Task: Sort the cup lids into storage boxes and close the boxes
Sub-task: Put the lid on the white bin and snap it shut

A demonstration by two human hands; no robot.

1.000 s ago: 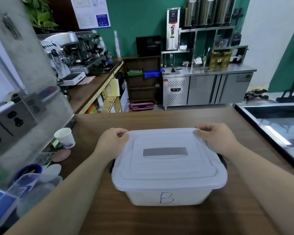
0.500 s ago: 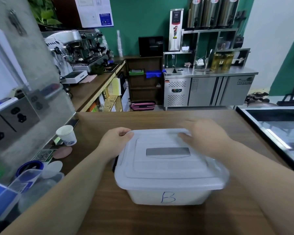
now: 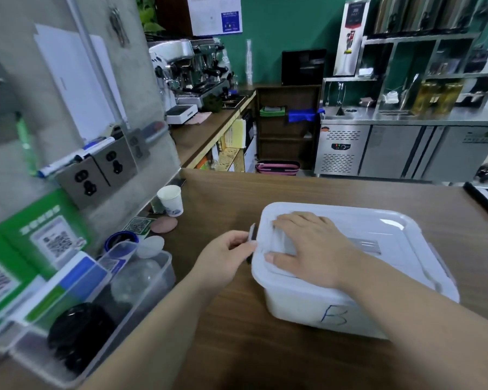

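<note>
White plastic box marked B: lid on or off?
On: the white plastic lid covers the box marked B, right hand flat on it.

My right hand lay flat, palm down, fingers straight and spread; my left hand beside it pinched a dark latch with curled fingers.

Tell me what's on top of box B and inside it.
The lid sits on box B, the right hand pressed flat on it. The left hand pinches the side latch. The contents are covered by lid and walls.
</note>
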